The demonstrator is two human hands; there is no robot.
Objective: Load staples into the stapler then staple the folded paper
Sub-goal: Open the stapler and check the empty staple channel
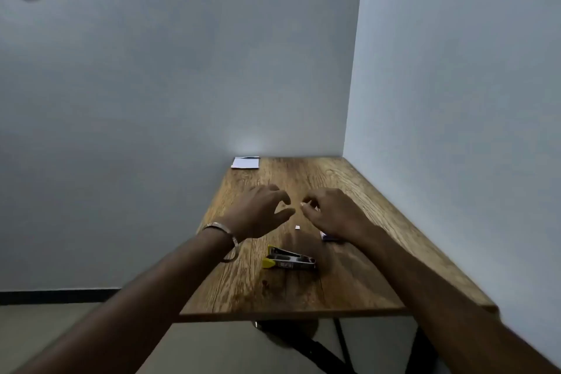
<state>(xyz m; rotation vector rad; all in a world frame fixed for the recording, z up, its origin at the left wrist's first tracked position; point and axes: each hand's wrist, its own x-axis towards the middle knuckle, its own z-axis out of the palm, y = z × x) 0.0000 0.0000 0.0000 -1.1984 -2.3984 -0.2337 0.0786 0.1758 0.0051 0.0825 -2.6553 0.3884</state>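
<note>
A wooden desk (349, 276) stands in the corner of two pale walls, and both of the person's arms reach out over it from the near edge.

The left hand (258, 212) hovers above the middle of the desk with its fingers spread and loosely bent, thumb pointing right; its grip is released and holds nothing. A metal bangle (226, 240) sits on that wrist.

The right hand (331, 211) is just beside the left, the two fingertips sets apart by a small gap. Its fingers are curled inward, and thumb and forefinger pinch a tiny pale piece (302, 204), likely staples, though it is too small and blurred to be sure.

A small white bit (297, 227) lies on the desk below the gap between the hands, touching neither.

The stapler (288, 259), silver with a yellow end, lies on its side nearer the person than both hands, its yellow end to the left. Neither hand touches it. Whether its top is lifted cannot be told clearly.

A small dark box (329, 236) peeks out from under the right wrist, right of the stapler and apart from it.

The paper (245, 162) lies flat at the far left corner of the desk, against the wall, well apart from the hands and stapler.
</note>
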